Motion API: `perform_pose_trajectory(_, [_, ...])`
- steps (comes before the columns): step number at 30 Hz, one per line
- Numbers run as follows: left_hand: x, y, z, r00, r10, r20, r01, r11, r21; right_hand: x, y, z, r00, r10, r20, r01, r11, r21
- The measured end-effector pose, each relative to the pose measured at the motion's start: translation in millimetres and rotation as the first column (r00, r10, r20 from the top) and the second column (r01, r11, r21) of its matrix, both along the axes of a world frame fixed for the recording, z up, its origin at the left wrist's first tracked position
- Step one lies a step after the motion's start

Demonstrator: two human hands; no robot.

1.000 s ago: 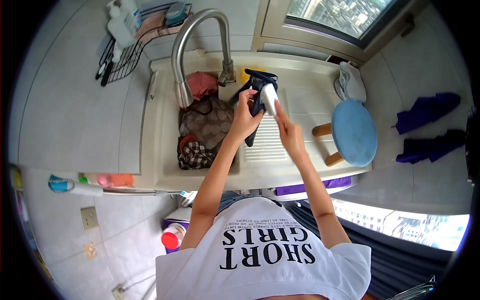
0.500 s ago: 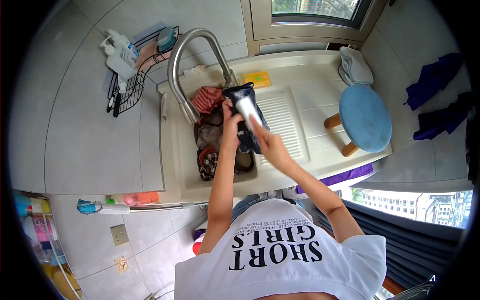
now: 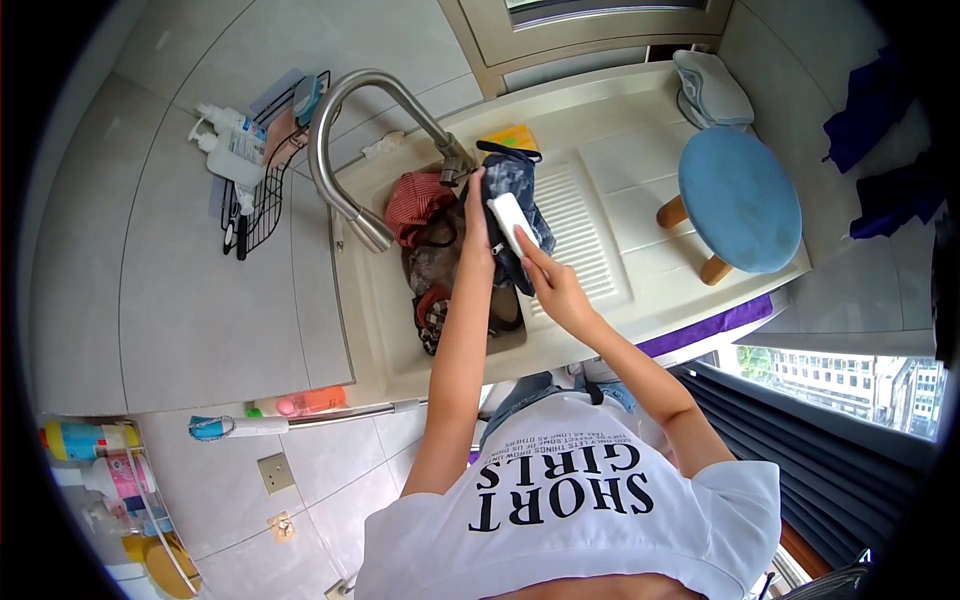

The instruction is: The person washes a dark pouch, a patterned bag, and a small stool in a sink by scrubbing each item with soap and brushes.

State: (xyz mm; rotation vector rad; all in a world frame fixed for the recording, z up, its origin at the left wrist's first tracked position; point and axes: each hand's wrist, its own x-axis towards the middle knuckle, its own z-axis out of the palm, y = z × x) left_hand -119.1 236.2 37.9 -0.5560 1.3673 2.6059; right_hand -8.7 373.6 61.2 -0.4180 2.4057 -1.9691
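Observation:
My left hand (image 3: 477,222) is closed on the near side of a dark navy fabric bag (image 3: 517,180), with a zip and a strap and white suds on its upper face. My right hand (image 3: 556,292) grips a white scrub brush (image 3: 510,217), which lies against the bag; its bristles are hidden. The bag is over the edge between the basin and the ribbed washboard (image 3: 575,235). Left of it, in the sink basin (image 3: 470,362), dark wet items and a checked cloth (image 3: 430,318) lie in water. A red striped cloth (image 3: 415,203) sits at the basin's back.
The metal faucet (image 3: 335,160) arches over the basin's left side. A yellow soap bar (image 3: 508,136) lies behind the bag. On the right stands a blue-topped stool (image 3: 740,200). A wire rack (image 3: 268,205) with bottles hangs on the left wall.
My view has turned and shifted slightly. The brush, blurred before, now shows sharply, and the bag's sudsy face is turned more toward me. Both hands keep their hold.

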Motion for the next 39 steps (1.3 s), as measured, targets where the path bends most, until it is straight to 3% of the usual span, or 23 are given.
perform_pose_trajectory(2, [-6.8,20.2,-18.9,0.99,0.006,-0.142,-0.013,0.999,-0.044,-9.9,16.6,-2.2,0.999,-0.04,-0.021,0.041,0.997,0.068])
perform_pose_trajectory(4, [2.8,57.6,-23.7,0.948,0.017,-0.317,-0.084,0.976,-0.2,-46.3,30.9,7.9,0.981,-0.183,-0.067,0.187,0.981,0.06])
perform_pose_trajectory(6, [13.7,92.0,-20.1,0.94,-0.05,-0.339,-0.153,0.823,-0.547,-75.9,44.5,10.6,0.967,-0.243,-0.083,0.248,0.967,0.064])
perform_pose_trajectory(8, [9.0,95.4,-24.4,0.967,0.041,-0.253,-0.164,0.857,-0.488,-67.6,51.6,3.5,0.973,-0.225,-0.045,0.227,0.972,0.065])
perform_pose_trajectory(10, [-10.7,85.1,-35.3,0.961,0.189,-0.203,-0.254,0.893,-0.37,-36.5,57.7,1.9,0.988,-0.094,0.125,0.064,0.972,0.225])
perform_pose_trajectory(12, [-27.2,77.4,-46.0,0.919,0.36,-0.165,-0.392,0.883,-0.258,-22.4,58.3,-43.7,0.999,-0.045,-0.027,0.048,0.992,0.116])
perform_pose_trajectory(14, [-21.8,85.6,-55.8,0.928,0.296,-0.225,-0.366,0.834,-0.413,-39.8,65.9,-62.0,0.996,-0.03,-0.081,0.035,0.998,0.06])
perform_pose_trajectory(16, [-2.4,107.6,-61.7,0.96,0.129,-0.25,-0.252,0.787,-0.563,-79.8,73.8,-76.2,0.997,-0.064,-0.04,0.07,0.985,0.155])
perform_pose_trajectory(17, [4.2,118.4,-71.9,0.966,0.039,-0.255,-0.207,0.709,-0.674,-91.9,80.3,-63.1,0.989,-0.048,0.136,0.028,0.989,0.143])
perform_pose_trajectory(18, [-0.1,124.4,-100.6,0.936,0.106,-0.335,-0.333,0.574,-0.748,-99.3,83.4,-53.5,0.952,-0.026,0.306,-0.013,0.992,0.125])
perform_pose_trajectory(19, [5.8,123.4,-75.9,0.967,0.073,-0.245,-0.228,0.682,-0.695,-99.7,79.3,-68.7,0.981,-0.022,0.191,0.006,0.997,0.082])
perform_pose_trajectory(21, [-7.4,108.2,-78.0,0.939,0.273,-0.211,-0.343,0.797,-0.497,-81.9,73.7,-88.1,1.0,-0.003,-0.025,0.003,1.0,0.015])
perform_pose_trajectory(24, [-3.1,89.2,-67.1,0.891,0.404,-0.207,-0.454,0.789,-0.413,-62.5,80.8,-97.5,0.984,0.175,-0.024,-0.175,0.985,-0.006])
perform_pose_trajectory(25, [1.5,90.3,-74.8,0.902,0.354,-0.249,-0.432,0.751,-0.499,-73.1,80.0,-103.3,0.983,0.185,-0.017,-0.186,0.983,-0.01])
perform_pose_trajectory(27, [18.9,104.3,-88.4,0.932,0.231,-0.28,-0.361,0.66,-0.659,-97.7,75.3,-110.7,0.957,0.095,-0.276,-0.1,0.995,-0.005])
perform_pose_trajectory(28, [22.4,108.8,-86.3,0.966,0.131,-0.224,-0.255,0.64,-0.725,-97.2,80.8,-76.3,0.984,0.128,0.124,-0.145,0.98,0.138])
perform_pose_trajectory(30, [21.7,107.2,-61.3,0.985,0.145,-0.093,-0.171,0.765,-0.621,-99.2,72.0,-87.8,0.993,0.084,-0.083,-0.092,0.991,-0.098])
perform_pose_trajectory(31, [14.3,95.5,-55.3,0.97,0.192,-0.146,-0.241,0.775,-0.585,-95.1,74.6,-86.7,0.988,0.15,-0.038,-0.153,0.986,-0.072])
perform_pose_trajectory(32, [-4.7,59.0,-72.4,0.968,0.093,-0.232,-0.188,0.881,-0.435,-87.2,78.8,-81.4,0.977,0.213,0.012,-0.212,0.976,-0.05])
perform_pose_trajectory(33, [-4.2,51.0,-62.3,0.961,0.159,-0.225,-0.23,0.914,-0.336,-80.7,84.7,-75.7,0.951,0.306,0.033,-0.303,0.95,-0.07])
perform_pose_trajectory(34, [-3.9,49.1,-51.4,0.95,0.222,-0.22,-0.272,0.934,-0.233,-83.9,88.0,-74.9,0.951,0.307,0.032,-0.304,0.95,-0.072])
perform_pose_trajectory(38, [24.1,99.1,-47.2,0.943,0.194,-0.271,-0.208,0.978,-0.027,-102.6,91.7,-64.9,0.946,0.305,0.111,-0.308,0.951,0.011])
perform_pose_trajectory(39, [33.4,112.5,-48.5,0.948,0.166,-0.273,-0.175,0.985,-0.008,-106.7,88.9,-61.7,0.976,0.214,-0.031,-0.215,0.974,-0.074])
